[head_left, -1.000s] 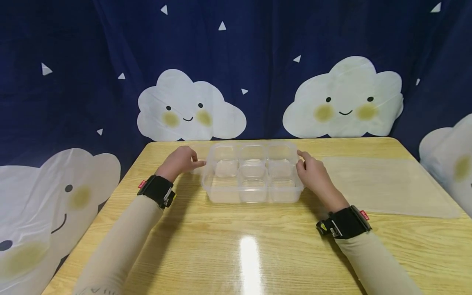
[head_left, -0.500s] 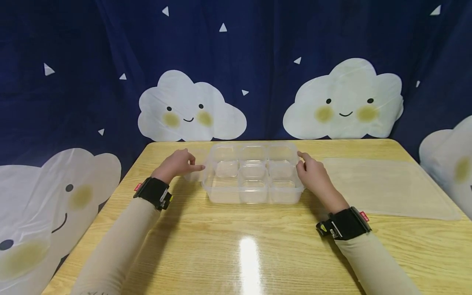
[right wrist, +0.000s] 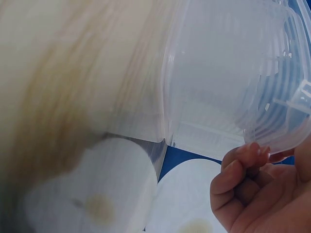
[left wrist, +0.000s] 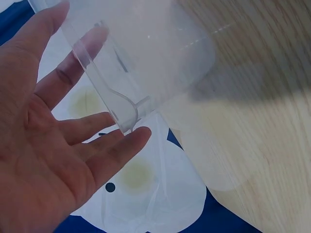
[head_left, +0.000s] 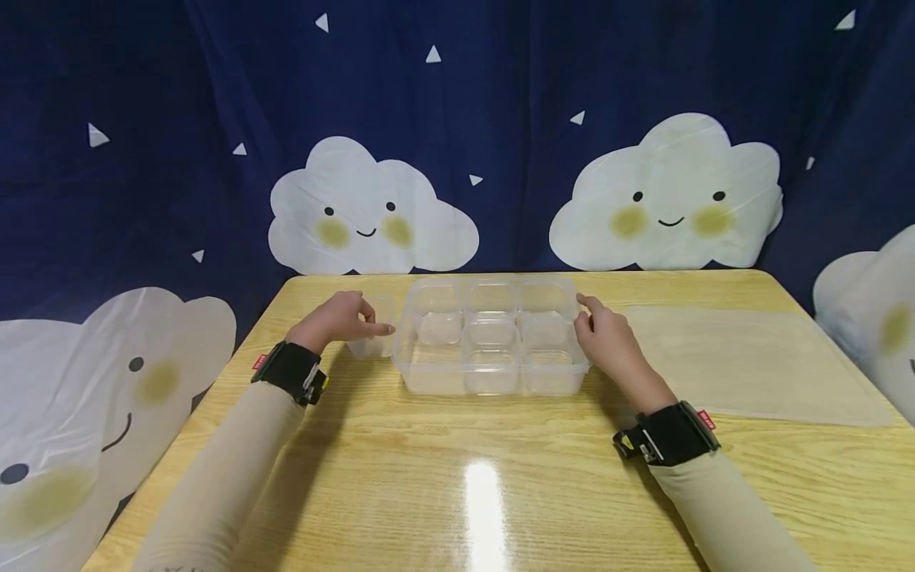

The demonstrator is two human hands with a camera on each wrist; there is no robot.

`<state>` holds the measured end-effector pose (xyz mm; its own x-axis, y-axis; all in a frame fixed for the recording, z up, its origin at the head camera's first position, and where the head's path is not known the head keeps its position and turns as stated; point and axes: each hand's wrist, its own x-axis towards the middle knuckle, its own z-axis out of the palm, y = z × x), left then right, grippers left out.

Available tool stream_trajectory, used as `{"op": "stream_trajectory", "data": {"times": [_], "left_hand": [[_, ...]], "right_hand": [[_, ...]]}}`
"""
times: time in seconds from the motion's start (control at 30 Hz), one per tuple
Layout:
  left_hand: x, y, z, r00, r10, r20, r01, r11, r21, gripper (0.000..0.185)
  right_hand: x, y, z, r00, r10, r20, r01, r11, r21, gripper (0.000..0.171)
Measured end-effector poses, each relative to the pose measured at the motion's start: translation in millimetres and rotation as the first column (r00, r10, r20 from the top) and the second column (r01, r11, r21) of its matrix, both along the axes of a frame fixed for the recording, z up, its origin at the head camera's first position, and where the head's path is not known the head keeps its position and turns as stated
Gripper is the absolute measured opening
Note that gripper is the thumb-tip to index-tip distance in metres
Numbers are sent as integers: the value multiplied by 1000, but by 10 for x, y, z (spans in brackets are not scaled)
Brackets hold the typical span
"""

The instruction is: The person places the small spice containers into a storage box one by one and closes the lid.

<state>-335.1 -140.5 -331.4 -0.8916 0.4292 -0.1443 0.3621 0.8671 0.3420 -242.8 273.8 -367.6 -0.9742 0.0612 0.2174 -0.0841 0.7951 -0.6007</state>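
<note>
Two hands work at a clear plastic divided box [head_left: 490, 335] that stands on the wooden worktop [head_left: 457, 469], toward its far edge and roughly midway across. The box has six compartments, in two rows of three. The left hand [head_left: 341, 318] is at the box's left side and has a small clear cup [head_left: 373, 338] against its fingers; the cup sits just outside the box's left wall. In the left wrist view the fingers [left wrist: 104, 128] are stretched nearly straight, with the rim of the cup [left wrist: 146, 58] resting on their tips and the thumb up beside it, so the hold looks loose rather than a firm clasp. The right hand [head_left: 606, 338] is at the box's right wall, fingers bent over its upper rim; in the right wrist view the curled fingertips [right wrist: 245, 160] lie against the rim of the box [right wrist: 233, 77]. To the right of the box a flat clear sheet [head_left: 743, 361] lies on the worktop, close to the right hand. Both wrists wear black bands, and behind the worktop hangs a dark blue curtain [head_left: 500, 119] with white smiling clouds.
</note>
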Motion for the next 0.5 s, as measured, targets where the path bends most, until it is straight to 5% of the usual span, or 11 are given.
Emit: {"op": "stream_trajectory", "data": {"times": [0.3, 0.5], "left_hand": [[35, -19, -2, 992, -41, -118, 42, 999, -2, 48], [75, -53, 167, 968, -24, -249, 20, 1000, -17, 45]], "right_hand": [[23, 34, 13, 1000, -7, 3, 7, 1000, -3, 48], [19, 7, 15, 1000, -1, 11, 1, 1000, -5, 49]]}}
